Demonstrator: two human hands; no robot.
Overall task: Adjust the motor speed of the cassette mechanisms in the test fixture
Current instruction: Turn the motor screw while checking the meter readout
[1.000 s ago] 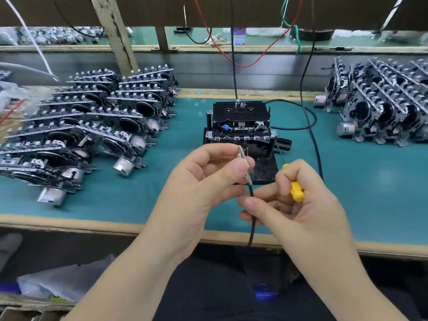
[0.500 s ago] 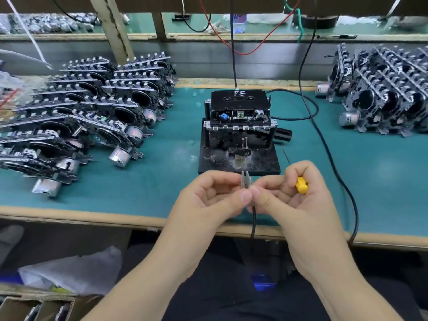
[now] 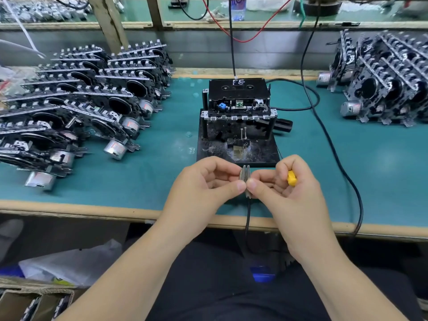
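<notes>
A black test fixture [image 3: 238,135] stands mid-bench on the teal mat, with a cassette mechanism [image 3: 238,100] mounted on top, marked "FE". In front of it, near the bench's front edge, my left hand [image 3: 203,184] and my right hand [image 3: 289,188] meet. Both pinch a small metal two-pronged clip [image 3: 245,176] with thumb and forefinger; a black cable [image 3: 248,214] hangs down from it. My right hand also grips a yellow-handled screwdriver [image 3: 291,178] in its curled fingers; its thin shaft points toward the fixture's right side.
Several cassette mechanisms with silver motors lie stacked at the left [image 3: 81,107] and at the right [image 3: 389,82]. A black cable [image 3: 333,144] loops across the mat right of the fixture and over the front edge. Red and black wires hang at the back.
Both hands have come down and nearer to me, away from the fixture. The right thumb and forefinger have closed onto the clip beside the left hand's.
</notes>
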